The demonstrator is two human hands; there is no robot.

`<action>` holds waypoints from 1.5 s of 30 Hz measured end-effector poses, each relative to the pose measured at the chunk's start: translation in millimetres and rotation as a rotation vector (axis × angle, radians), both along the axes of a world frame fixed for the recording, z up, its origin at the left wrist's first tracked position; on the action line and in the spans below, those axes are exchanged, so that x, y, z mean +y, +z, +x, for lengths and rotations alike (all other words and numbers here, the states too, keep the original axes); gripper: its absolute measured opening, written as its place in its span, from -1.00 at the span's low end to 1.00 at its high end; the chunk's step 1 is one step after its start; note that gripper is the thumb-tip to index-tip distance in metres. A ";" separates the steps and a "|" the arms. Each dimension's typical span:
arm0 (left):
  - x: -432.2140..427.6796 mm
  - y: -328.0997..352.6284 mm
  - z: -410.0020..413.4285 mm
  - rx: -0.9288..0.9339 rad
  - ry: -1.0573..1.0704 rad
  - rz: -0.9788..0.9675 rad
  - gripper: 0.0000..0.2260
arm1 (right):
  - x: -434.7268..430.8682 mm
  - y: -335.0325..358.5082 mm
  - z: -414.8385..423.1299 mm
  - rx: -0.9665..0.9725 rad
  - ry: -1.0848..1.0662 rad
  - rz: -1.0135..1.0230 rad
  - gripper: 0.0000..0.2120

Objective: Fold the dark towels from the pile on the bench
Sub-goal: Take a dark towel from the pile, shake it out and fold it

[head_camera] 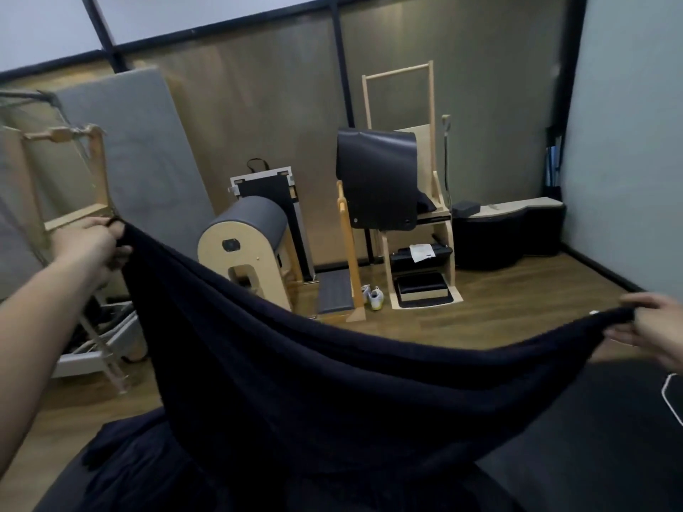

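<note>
A dark navy towel [332, 393] hangs spread wide in front of me, sagging in the middle. My left hand [92, 242] grips its upper left corner, held high at the left. My right hand [654, 327] pinches the opposite corner at the far right, lower down. The towel's bottom drapes onto a pile of more dark towels [140, 463] lying on the black bench [591, 456] at the bottom of the view. The towel hides most of the pile.
Wooden floor beyond the bench. A barrel-shaped wooden apparatus [247, 249] and a wooden chair frame with a dark pad [380, 179] stand at the back. A wooden-framed machine [74, 216] is at the left, white shoes [373, 297] on the floor.
</note>
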State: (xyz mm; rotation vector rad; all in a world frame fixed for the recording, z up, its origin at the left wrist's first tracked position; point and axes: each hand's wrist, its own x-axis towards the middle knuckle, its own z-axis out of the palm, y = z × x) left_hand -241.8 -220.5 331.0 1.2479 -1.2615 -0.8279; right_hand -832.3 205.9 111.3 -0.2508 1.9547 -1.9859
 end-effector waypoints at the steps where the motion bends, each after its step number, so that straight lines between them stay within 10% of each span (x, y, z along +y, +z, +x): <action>1: 14.4 -2.2 -16.0 0.073 -0.017 -0.023 -0.78 | -6.4 26.9 19.8 -0.021 0.010 -0.040 -0.62; 16: 47.1 -47.7 -32.3 -0.072 0.000 -0.002 -0.71 | -46.3 90.4 65.9 0.647 -0.007 0.475 -0.89; 20: 66.3 -48.3 -48.1 -0.050 -0.043 -0.027 -0.76 | -49.6 103.4 66.0 -0.209 0.054 -0.205 -0.96; 23: 111.5 -45.3 -88.7 0.033 -0.248 -0.026 -0.74 | -68.5 121.5 95.9 -0.425 0.296 -0.309 -0.92; 30: 209.4 -82.6 -141.2 0.022 -0.760 -0.005 -0.65 | -89.3 143.3 211.5 -0.041 0.768 -0.261 -0.94; 45: 261.4 -139.2 -146.1 -0.003 -0.934 0.077 -0.73 | -79.8 73.5 287.6 0.370 0.883 -0.042 -0.91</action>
